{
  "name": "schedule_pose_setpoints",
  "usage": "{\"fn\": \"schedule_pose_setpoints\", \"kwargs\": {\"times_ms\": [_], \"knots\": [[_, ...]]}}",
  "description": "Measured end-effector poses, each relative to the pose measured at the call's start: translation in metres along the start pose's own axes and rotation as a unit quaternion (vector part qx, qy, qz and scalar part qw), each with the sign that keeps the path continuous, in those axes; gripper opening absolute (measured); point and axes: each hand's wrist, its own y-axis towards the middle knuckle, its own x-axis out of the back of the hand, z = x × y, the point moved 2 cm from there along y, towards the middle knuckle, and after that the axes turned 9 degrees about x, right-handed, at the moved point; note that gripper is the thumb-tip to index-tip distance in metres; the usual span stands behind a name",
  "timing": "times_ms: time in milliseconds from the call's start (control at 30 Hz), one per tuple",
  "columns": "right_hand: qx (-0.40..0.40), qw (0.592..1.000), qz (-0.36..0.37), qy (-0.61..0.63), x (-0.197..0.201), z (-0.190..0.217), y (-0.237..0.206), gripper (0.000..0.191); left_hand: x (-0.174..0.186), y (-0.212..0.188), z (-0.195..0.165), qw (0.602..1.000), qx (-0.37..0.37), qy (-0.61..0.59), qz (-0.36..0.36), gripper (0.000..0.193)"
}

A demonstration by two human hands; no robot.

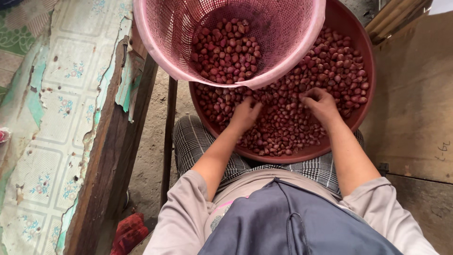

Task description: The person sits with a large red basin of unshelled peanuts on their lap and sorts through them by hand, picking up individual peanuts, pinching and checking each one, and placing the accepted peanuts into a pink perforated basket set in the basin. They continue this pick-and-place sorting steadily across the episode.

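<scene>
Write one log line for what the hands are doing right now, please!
left hand: in shallots | right hand: in shallots | red basin: on lap | pink basket: rests on basin, part full

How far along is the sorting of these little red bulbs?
A modest heap already sits in the pink basket. Both the left hand and right hand are picking through the red bulbs. The dark red basin is still mostly full, so most remains.

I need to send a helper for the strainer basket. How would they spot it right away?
Find the wide red basin of small reddish bulbs on the person's lap. Resting tilted on its far rim is the pink mesh basket: the only perforated container, partly filled with bulbs.
</scene>
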Motion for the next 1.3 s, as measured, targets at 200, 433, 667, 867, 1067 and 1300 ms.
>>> {"fn": "schedule_pose_setpoints", "kwargs": {"times_ms": [200, 433, 667, 867, 1067, 1300], "knots": [[0.138, 0.943, 0.023, -0.301, -0.023, 0.021, -0.002, 0.025, -0.027, 0.005, -0.013, 0.974, -0.137, 0.18, 0.008, 0.019], [0.093, 0.842, 0.106, -0.521, -0.066, 0.026, -0.001, 0.03, -0.057, 0.008, -0.016, 0.896, -0.082, 0.423, 0.107, 0.029], [0.075, 0.895, 0.081, -0.432, -0.048, 0.04, -0.003, 0.033, -0.046, 0.012, -0.01, 0.902, -0.132, 0.41, 0.022, 0.021], [0.142, 0.842, 0.07, -0.515, -0.061, 0.038, -0.003, 0.03, -0.045, 0.007, -0.005, 0.91, -0.158, 0.383, 0.008, 0.015], [0.094, 0.979, 0.036, -0.177, -0.038, 0.013, 0.011, 0.021, -0.008, 0.005, 0.0, 0.976, 0.073, -0.182, 0.092, 0.017], [0.231, 0.884, 0.081, -0.398, -0.062, 0.037, 0.006, 0.033, -0.01, 0.019, 0.009, 0.835, 0.231, -0.483, 0.129, 0.017]]}}
